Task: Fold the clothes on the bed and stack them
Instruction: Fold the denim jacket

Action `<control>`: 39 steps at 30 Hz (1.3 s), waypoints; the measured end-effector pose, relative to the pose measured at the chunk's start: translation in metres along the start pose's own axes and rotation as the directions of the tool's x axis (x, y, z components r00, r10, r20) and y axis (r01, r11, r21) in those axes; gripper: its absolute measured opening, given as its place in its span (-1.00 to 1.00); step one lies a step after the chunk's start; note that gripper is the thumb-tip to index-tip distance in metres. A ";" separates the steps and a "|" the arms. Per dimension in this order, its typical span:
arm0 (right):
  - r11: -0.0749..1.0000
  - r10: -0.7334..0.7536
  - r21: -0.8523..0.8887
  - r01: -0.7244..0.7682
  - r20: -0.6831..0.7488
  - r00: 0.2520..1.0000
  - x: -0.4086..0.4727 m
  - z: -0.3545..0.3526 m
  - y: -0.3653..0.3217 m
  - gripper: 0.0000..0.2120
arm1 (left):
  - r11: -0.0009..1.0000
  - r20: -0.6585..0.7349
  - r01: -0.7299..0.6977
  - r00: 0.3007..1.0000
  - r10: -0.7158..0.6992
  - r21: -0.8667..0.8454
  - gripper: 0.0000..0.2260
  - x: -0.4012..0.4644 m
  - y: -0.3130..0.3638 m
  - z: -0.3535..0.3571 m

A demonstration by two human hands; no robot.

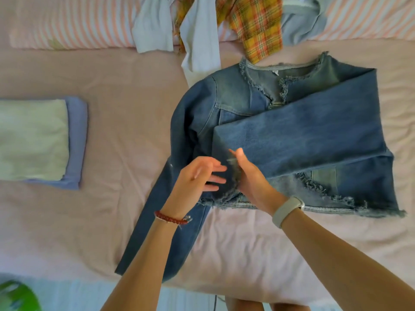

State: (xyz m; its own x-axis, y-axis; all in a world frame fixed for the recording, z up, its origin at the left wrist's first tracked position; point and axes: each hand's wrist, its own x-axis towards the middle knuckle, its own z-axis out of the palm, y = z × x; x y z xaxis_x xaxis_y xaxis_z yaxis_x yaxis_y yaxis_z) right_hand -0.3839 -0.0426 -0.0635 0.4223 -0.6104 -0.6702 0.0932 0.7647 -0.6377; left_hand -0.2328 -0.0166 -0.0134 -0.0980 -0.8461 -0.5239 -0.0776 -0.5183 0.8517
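A blue denim jacket [292, 131] with frayed edges lies front up on the pink bed [112, 153]. One sleeve is folded across its chest toward the left. The other sleeve [161, 239] trails down to the bed's near edge. My right hand [249, 176], with a white wristband, grips the frayed cuff of the folded sleeve at the jacket's lower left. My left hand [197, 178], with a red bead bracelet, hovers beside it, fingers straight and relaxed, holding nothing. A folded stack [40, 140] lies to the left, a pale piece on a lilac-blue one.
Unfolded clothes lie heaped at the head of the bed: a pale blue garment [155, 25], a yellow-orange plaid piece [258, 25] and a grey-blue one [301, 23]. Striped pillows [74, 23] lie behind them. A green leaf [15, 297] shows at the bottom left.
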 end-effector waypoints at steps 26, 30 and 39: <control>-0.278 -0.332 -0.958 0.076 0.169 0.928 0.000 -0.020 0.023 -0.46 | 0.821 -0.632 0.354 0.775 0.010 0.448 -0.63 -0.010 -0.079 -0.011; -0.219 -0.142 -0.973 0.074 0.106 0.984 0.014 -0.034 0.039 -0.31 | 0.719 -0.553 0.378 0.833 0.010 0.583 -0.67 -0.002 -0.080 0.004; -0.263 -0.371 -0.960 0.095 0.191 0.909 -0.020 -0.027 0.057 -0.51 | 0.743 -0.440 0.259 0.896 0.053 0.617 -0.66 -0.019 -0.082 0.013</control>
State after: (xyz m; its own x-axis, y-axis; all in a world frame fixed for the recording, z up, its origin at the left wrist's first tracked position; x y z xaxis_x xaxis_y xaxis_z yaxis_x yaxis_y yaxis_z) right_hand -0.4112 0.0075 -0.0967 0.5214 -0.7990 -0.2996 -0.8503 -0.4572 -0.2607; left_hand -0.2371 0.0432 -0.0733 0.3445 -0.8406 -0.4179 -0.6956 -0.5275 0.4877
